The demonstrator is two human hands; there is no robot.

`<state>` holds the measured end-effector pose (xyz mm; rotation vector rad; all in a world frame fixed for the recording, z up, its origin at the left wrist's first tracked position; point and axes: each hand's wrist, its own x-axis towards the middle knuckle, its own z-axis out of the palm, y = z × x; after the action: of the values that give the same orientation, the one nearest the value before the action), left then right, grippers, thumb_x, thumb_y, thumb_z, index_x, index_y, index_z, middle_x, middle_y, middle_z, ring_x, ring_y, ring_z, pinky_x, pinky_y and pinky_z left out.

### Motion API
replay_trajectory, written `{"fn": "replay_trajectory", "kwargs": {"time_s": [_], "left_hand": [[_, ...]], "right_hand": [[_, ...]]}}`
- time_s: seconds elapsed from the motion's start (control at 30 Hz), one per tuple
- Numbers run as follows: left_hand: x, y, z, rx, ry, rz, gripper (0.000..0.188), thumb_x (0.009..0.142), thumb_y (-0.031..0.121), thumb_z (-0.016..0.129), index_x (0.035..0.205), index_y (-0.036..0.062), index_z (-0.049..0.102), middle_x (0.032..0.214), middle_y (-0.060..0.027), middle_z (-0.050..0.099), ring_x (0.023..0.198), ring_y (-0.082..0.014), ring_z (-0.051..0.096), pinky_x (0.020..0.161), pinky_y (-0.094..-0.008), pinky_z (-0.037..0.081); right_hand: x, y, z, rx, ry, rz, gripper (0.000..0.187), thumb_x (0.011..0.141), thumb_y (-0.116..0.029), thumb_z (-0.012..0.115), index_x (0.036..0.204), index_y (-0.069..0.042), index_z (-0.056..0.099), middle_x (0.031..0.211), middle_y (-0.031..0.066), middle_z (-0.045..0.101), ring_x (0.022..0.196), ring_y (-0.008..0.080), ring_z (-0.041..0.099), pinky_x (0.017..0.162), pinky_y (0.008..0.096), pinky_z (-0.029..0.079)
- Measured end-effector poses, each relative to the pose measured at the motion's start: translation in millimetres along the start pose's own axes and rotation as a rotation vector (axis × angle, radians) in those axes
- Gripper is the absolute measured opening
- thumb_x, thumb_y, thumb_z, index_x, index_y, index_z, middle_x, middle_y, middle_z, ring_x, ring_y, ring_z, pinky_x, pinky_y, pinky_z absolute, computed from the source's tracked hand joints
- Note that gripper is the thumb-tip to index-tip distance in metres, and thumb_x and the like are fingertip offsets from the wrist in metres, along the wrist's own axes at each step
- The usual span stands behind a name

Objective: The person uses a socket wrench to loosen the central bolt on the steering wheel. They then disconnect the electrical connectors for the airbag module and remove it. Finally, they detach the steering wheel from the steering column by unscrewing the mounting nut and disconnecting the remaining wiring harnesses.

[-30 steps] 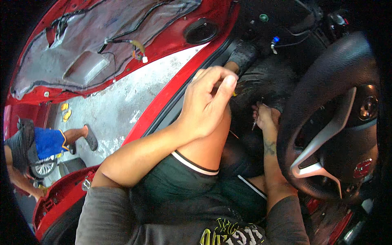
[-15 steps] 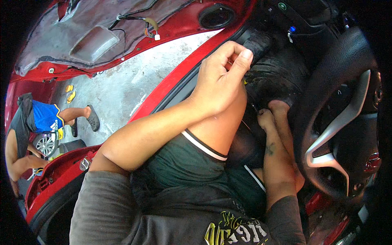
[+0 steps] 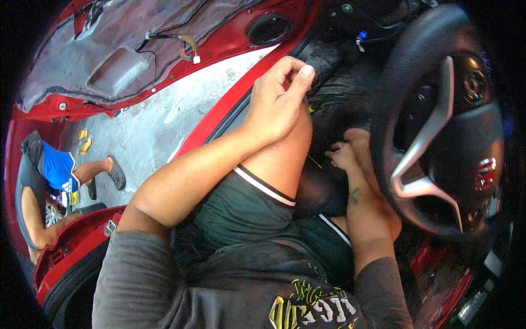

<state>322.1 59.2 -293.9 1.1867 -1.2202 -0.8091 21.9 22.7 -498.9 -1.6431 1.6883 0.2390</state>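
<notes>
Curled left hand on bare knee

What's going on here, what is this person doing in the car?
A person sits in the driver's seat of a red car with its door open. Their left hand rests on the raised knee, fingers pinched together; whether it holds anything cannot be told. The right hand reaches down into the dark footwell beside the steering wheel. Another person crouches outside on the concrete floor.
</notes>
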Motion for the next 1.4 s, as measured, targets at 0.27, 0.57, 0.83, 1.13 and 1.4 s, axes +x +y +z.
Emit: {"fn": "replay_trajectory", "kwargs": {"time_s": [0.27, 0.57, 0.83, 1.13, 1.4], "left_hand": [[-8.0, 2.8, -2.5, 0.044, 0.019, 0.016, 0.024, 0.106, 0.020, 0.058, 0.093, 0.0016, 0.066, 0.083, -0.0089, 0.064, 0.076, -0.0171, 0.057, 0.071, -0.0337, 0.047], [15.0, 238.2, 72.7, 0.266, -0.411, 1.127, 0.027, 0.085, 0.015, 0.076, 0.108, -0.0006, 0.072, 0.103, -0.0173, 0.070, 0.097, -0.0357, 0.067, 0.088, -0.0436, 0.054], [123.9, 271.5, 191.9, 0.878, -0.869, 0.798, 0.047, 0.104, 0.042, 0.052, 0.110, 0.0007, 0.075, 0.111, -0.0266, 0.072, 0.106, -0.0448, 0.068, 0.095, -0.0511, 0.053], [102.7, 284.3, 189.6, 0.783, -0.749, 0.641, 0.055, 0.099, 0.049, 0.062, 0.099, -0.0043, 0.074, 0.100, -0.0278, 0.073, 0.098, -0.0429, 0.070, 0.089, -0.0502, 0.054], [103.1, 270.6, 174.2, 0.635, -0.651, 0.876, 0.037, 0.096, 0.030, 0.065, 0.120, 0.0018, 0.069, 0.101, -0.0224, 0.074, 0.096, -0.0372, 0.072, 0.086, -0.0451, 0.055]], "right_hand": [[-35.4, -11.9, 11.3, -0.057, 0.022, -0.373, 0.058, 0.096, -0.034, 0.070, 0.137, 0.004, 0.057, 0.125, 0.0243, 0.067, 0.116, 0.0337, 0.064, 0.100, 0.0424, 0.050], [-353.3, -73.3, -110.2, 0.201, 0.314, -0.744, 0.054, 0.094, -0.035, 0.073, 0.138, -0.005, 0.063, 0.117, 0.0223, 0.073, 0.107, 0.0396, 0.071, 0.094, 0.0483, 0.057], [-358.6, -92.5, -256.1, -0.563, 1.303, -0.362, 0.138, 0.051, -0.049, 0.098, 0.163, -0.010, 0.028, 0.142, 0.0271, 0.053, 0.134, 0.0443, 0.053, 0.116, 0.0578, 0.037], [-342.6, -78.5, -242.4, -0.502, 1.338, -0.458, 0.150, 0.045, -0.047, 0.101, 0.168, -0.022, 0.017, 0.148, 0.0295, 0.046, 0.139, 0.0440, 0.048, 0.115, 0.0632, 0.034], [-354.3, -96.7, -263.3, -0.186, 1.154, -0.473, 0.139, 0.050, -0.055, 0.098, 0.165, -0.016, 0.030, 0.151, 0.0284, 0.046, 0.141, 0.0446, 0.045, 0.116, 0.0552, 0.037]]}}
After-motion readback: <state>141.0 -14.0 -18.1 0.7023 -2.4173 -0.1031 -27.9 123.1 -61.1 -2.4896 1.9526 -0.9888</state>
